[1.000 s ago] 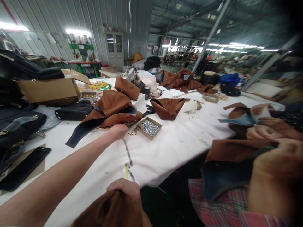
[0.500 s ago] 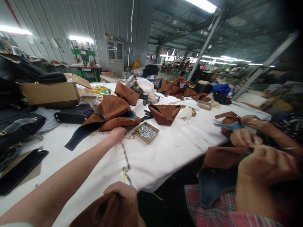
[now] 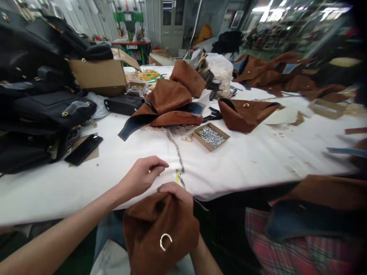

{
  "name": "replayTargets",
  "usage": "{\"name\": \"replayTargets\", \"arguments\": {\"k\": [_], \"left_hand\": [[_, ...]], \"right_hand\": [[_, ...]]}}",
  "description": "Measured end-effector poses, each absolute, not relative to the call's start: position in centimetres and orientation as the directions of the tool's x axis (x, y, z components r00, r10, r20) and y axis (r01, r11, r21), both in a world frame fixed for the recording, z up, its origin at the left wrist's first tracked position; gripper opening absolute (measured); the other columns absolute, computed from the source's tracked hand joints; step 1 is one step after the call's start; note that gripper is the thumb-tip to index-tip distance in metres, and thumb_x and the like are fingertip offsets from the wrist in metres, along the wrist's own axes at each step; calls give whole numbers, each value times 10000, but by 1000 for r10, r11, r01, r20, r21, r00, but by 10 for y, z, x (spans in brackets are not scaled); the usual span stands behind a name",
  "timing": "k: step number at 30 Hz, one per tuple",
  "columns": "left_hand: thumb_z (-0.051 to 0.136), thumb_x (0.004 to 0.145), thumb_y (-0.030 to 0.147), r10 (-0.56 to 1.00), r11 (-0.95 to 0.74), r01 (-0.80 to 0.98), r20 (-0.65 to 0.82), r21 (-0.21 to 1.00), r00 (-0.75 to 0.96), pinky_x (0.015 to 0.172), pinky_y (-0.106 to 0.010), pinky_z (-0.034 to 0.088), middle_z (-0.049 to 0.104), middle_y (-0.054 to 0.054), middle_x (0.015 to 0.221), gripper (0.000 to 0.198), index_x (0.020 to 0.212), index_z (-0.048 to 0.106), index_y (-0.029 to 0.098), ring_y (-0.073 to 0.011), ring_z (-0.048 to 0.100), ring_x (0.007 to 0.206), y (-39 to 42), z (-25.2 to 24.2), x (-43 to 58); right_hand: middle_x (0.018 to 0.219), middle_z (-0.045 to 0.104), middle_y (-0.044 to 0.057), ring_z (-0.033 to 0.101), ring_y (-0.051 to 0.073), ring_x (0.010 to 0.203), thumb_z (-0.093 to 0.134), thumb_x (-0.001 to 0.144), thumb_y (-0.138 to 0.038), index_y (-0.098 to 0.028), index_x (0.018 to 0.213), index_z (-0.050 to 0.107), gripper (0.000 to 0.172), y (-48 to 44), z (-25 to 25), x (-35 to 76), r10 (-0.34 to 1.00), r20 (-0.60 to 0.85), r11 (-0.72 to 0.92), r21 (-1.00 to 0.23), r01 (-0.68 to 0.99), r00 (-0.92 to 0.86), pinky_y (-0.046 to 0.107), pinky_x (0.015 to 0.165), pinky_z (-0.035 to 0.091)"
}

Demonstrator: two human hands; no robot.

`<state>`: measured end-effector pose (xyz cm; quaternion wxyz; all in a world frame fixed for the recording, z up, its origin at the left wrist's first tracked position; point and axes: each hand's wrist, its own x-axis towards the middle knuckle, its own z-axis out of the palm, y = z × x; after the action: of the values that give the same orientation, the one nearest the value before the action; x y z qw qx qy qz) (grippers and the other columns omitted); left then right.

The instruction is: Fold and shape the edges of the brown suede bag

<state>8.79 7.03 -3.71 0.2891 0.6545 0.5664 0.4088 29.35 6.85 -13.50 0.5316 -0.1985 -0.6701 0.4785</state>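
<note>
My right hand [image 3: 179,194] grips the upper edge of a brown suede bag piece [image 3: 155,217], which hangs over my lap with a gold ring on its front. Just above that edge, to the left, is my left hand [image 3: 146,173], thumb and forefinger drawn together; whatever they hold, if anything, is too small to make out. Beyond the hands, a small cardboard box [image 3: 212,136] of silver metal bits stands on the white-covered table [image 3: 243,164]. Loose gold studs [image 3: 187,139] lie beside the box.
More brown suede pieces [image 3: 172,97] are piled behind the studs, and another folded piece [image 3: 245,116] lies right of them. Black bags [image 3: 40,107] and a phone [image 3: 84,149] are at left. A co-worker's plaid-clothed lap [image 3: 304,244] with suede pieces is at right.
My left hand has drawn back from the studs beside the suede pile to just above the piece in my right hand. The view has turned right-to-left and tilted down, showing the gold ring.
</note>
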Motion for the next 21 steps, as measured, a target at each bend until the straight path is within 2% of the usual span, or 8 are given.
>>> {"name": "replayTargets", "arguments": {"k": [3, 6, 9, 13, 21], "left_hand": [[734, 1067, 348, 996, 33, 328, -3, 944, -93, 735, -290, 548, 807, -33, 952, 202, 1150, 868, 221, -208, 722, 819, 16, -57, 79], [764, 1048, 404, 987, 122, 185, -100, 975, -127, 731, -282, 563, 808, -32, 901, 227, 1096, 867, 207, -211, 740, 800, -11, -74, 76], [798, 1027, 398, 986, 111, 162, -88, 981, -139, 801, -268, 567, 841, -36, 995, 206, 1065, 898, 222, -216, 768, 900, -24, -79, 75], [865, 978, 445, 983, 129, 104, -113, 986, -146, 878, -284, 579, 863, -44, 1059, 222, 1053, 938, 250, -249, 792, 991, -36, -75, 73], [939, 910, 473, 970, 160, -17, -160, 987, -184, 910, -318, 599, 864, -68, 1079, 274, 1046, 949, 235, -290, 795, 1027, -40, -68, 81]], "right_hand": [[1177, 787, 47, 768, 221, 1112, 714, 1079, -218, -286, 1236, 797, 190, 67, -142, 291, 727, 569, 448, -817, -364, -383, 339, 1015, 644], [1213, 758, 60, 754, 217, 1140, 713, 1107, -245, -286, 1287, 792, 201, 63, -142, 291, 667, 587, 475, -809, -346, -459, 347, 1026, 631], [1241, 739, 60, 742, 198, 1169, 690, 1135, -248, -297, 1318, 805, 222, 57, -137, 293, 610, 593, 545, -795, -265, -526, 315, 1033, 605], [1220, 709, 49, 718, 170, 1159, 672, 1165, -308, -308, 1324, 818, 216, 52, -133, 295, 629, 570, 593, -791, -148, -528, 276, 1023, 566], [1230, 710, 57, 719, 192, 1161, 682, 1150, -249, -290, 1325, 805, 218, 47, -125, 295, 621, 580, 566, -797, -211, -528, 314, 1037, 574]]}}
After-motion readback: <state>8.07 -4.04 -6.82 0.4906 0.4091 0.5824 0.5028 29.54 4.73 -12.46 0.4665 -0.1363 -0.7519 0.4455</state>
